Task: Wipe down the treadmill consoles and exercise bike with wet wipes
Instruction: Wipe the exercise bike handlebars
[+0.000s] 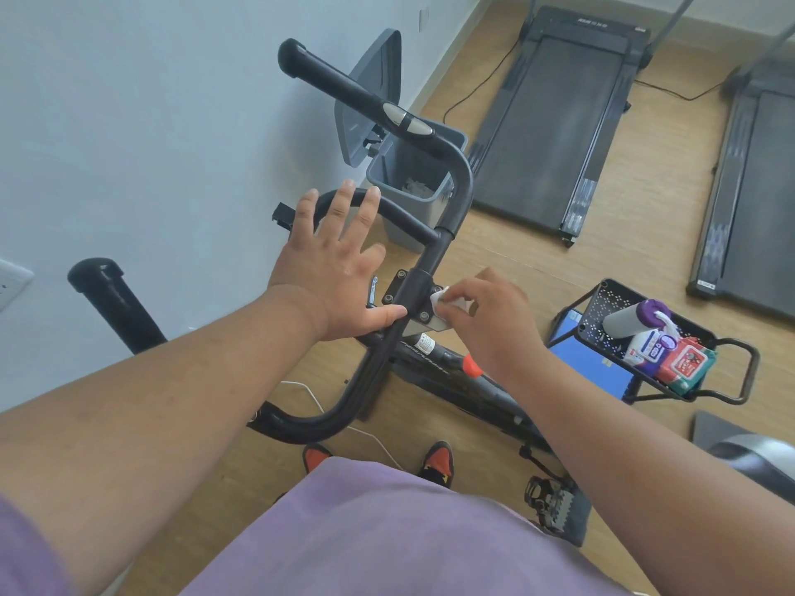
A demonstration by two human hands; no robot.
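While its fingers curl round a crumpled white wet wipe (447,304), the right hand (486,320) presses that wipe against the bolted bracket (406,294) at the middle of the exercise bike's black handlebar (434,251). The left hand (333,268) is spread flat above the bar, fingers straight and apart, its thumb lying along the tube just beside the bracket; it grips nothing. Behind the handlebar stands a grey bin (408,187) with its lid tipped up against the pale wall. To the right, on the wooden floor, a black mesh cart (602,303) carries a purple-capped canister (632,318) and red wipe packs (684,363). Two treadmills (559,122) lie further back, well apart from the bike.
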